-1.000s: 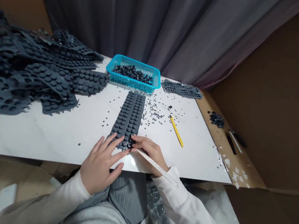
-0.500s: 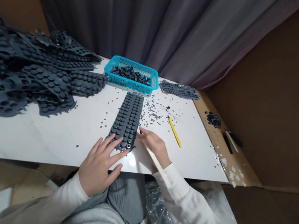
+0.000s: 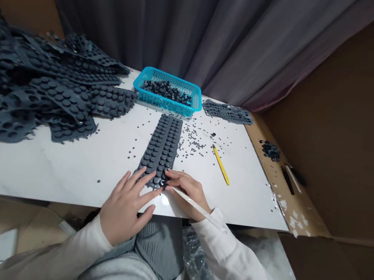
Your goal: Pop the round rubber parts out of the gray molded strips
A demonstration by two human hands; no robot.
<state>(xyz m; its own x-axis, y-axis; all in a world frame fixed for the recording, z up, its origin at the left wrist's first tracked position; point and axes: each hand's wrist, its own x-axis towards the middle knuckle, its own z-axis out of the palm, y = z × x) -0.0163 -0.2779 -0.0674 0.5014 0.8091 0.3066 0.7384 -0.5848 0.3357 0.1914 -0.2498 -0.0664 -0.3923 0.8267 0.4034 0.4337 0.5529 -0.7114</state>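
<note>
One studded rubber sheet (image 3: 163, 148) lies ahead of both hands, near the front edge of the surface (image 3: 60, 171), its long axis running toward the back edge. The left hand (image 3: 130, 202), spread and gripping nothing, rests fingertips on its near end; the right hand (image 3: 186, 192), equally near, pinches one white stick (image 3: 194, 204) at the near right corner. Also one yellow pen-like tool (image 3: 221, 166), one blue basket (image 3: 166, 103); loose discs (image 3: 198, 146) defy counting.

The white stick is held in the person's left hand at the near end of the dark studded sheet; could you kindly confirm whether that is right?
Not quite: the head view shows the white stick in the right hand, at the near end of the dark studded sheet.
</note>
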